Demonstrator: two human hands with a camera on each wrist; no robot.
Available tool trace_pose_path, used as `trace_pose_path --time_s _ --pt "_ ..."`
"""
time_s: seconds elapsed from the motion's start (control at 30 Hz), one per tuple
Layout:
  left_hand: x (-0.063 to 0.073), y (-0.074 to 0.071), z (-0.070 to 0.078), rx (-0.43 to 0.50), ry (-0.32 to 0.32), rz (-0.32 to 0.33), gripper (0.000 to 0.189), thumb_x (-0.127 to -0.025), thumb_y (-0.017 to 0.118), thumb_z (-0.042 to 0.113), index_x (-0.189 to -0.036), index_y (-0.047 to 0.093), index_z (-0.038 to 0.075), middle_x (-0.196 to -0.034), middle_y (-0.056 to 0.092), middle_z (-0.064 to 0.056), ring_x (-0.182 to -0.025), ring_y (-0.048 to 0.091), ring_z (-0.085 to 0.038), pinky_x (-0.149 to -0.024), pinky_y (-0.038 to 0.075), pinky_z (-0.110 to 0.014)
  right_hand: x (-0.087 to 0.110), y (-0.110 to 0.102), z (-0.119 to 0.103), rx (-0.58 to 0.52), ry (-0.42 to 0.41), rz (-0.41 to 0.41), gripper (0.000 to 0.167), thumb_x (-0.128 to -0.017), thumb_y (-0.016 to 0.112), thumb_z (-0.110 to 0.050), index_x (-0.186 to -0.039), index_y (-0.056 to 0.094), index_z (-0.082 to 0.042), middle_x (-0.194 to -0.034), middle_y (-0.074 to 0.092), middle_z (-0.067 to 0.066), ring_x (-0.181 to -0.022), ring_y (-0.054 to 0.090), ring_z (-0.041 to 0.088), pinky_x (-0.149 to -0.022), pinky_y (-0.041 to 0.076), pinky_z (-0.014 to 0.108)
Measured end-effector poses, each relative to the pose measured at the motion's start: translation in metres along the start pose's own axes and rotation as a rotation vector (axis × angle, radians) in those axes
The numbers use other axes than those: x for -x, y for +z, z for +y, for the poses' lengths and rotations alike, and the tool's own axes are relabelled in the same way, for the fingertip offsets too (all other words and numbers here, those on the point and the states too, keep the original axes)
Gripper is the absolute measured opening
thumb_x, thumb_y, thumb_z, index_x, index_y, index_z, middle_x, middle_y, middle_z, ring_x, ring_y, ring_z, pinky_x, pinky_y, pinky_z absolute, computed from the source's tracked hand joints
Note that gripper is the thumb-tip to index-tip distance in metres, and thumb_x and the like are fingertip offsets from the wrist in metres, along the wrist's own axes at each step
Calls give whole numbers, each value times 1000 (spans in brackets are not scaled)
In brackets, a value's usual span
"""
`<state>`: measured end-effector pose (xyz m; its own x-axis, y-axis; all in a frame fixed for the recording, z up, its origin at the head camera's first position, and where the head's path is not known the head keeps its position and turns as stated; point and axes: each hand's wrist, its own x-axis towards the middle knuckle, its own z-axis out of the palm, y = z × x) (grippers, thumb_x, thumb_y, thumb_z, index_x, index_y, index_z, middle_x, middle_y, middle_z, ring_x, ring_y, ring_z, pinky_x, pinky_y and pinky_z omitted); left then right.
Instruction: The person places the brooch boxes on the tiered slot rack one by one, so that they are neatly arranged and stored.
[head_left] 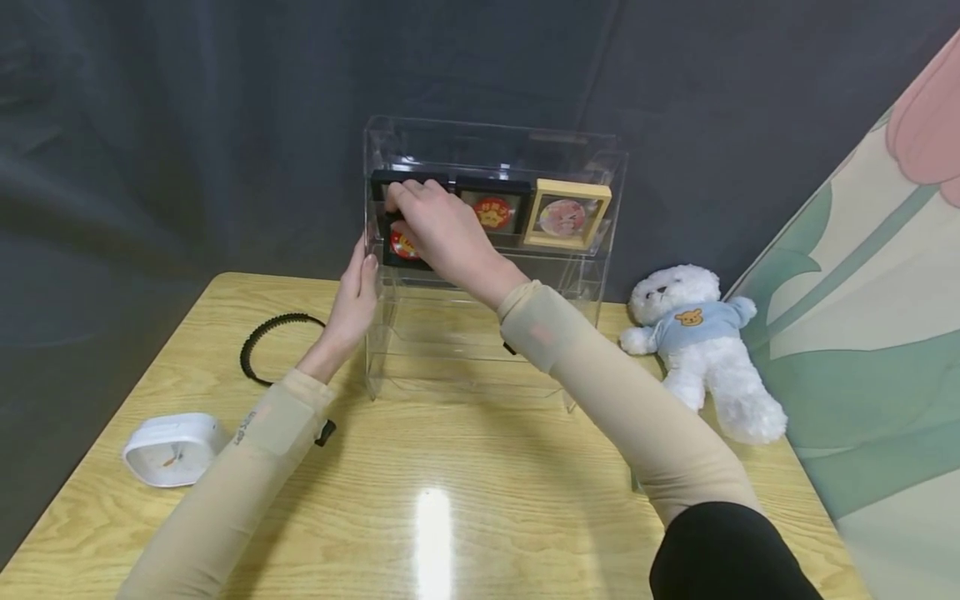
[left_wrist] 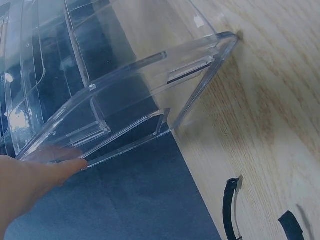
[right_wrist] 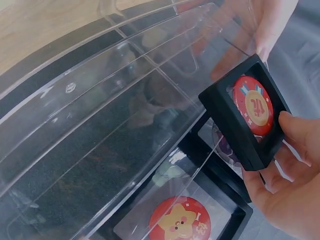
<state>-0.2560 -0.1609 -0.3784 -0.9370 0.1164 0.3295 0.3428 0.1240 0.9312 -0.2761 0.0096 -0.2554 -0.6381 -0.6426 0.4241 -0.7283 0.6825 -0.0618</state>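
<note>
A clear acrylic tiered rack (head_left: 480,367) stands at the back of the table. My left hand (head_left: 356,302) grips its left side panel, the thumb along the edge in the left wrist view. My right hand (right_wrist: 295,175) pinches a small black display frame (right_wrist: 225,117) with a red round badge, tilted in front of the upper tier's left end. Behind it, another black frame (head_left: 382,177) is partly covered by the hand. To its right on that tier stand a black frame with a red star badge (right_wrist: 181,220) and a yellow frame with a pink badge (head_left: 572,190).
A white plush bear (head_left: 693,333) in a blue shirt lies right of the rack. On the left are a black toothed hairband (head_left: 251,343) and a white open-fronted container (head_left: 180,450). A dark curtain (head_left: 225,125) hangs behind the table.
</note>
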Motion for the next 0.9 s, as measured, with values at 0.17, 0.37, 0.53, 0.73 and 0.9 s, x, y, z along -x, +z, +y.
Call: trace_pose_path --time_s 0.17,0.37,0.53,0.73,0.9 --pt "-1 1 0 2 3 4 58 -119 23 21 -175 5 22 -179 8 -4 -162 11 -20 -131 16 -38 -2 1 1 -2 2 0 18 -107 68 -13 -123 69 -4 -120 72 10 -101 63 30 -78 57 37" --pt "0 0 -1 -12 11 13 58 -119 23 20 -175 6 20 -178 12 -6 -156 27 -25 -125 27 -38 -4 6 0 11 16 -39 20 -107 69 -13 -125 69 -4 -125 71 10 -107 64 31 -81 59 38" --pt "0 1 -2 -23 5 28 57 -119 23 22 -175 9 21 -119 61 -15 -96 55 -13 -86 44 -22 -4 15 -1 45 14 -70 20 -108 68 -15 -125 69 -4 -124 71 10 -109 65 30 -82 61 37" --pt "-1 1 -2 -13 15 24 57 -119 23 21 -175 9 19 -88 46 -13 -63 32 -11 -67 37 -27 -3 24 -3 86 22 -78 19 -108 69 -18 -123 69 -6 -120 72 8 -113 64 28 -81 61 37" --pt "-1 1 -4 -2 14 10 58 -119 22 20 -174 6 20 -163 40 -16 -113 55 -9 -107 39 -22 0 31 -4 117 24 -94 19 -107 70 -19 -122 68 -7 -122 72 7 -110 65 29 -84 62 40"
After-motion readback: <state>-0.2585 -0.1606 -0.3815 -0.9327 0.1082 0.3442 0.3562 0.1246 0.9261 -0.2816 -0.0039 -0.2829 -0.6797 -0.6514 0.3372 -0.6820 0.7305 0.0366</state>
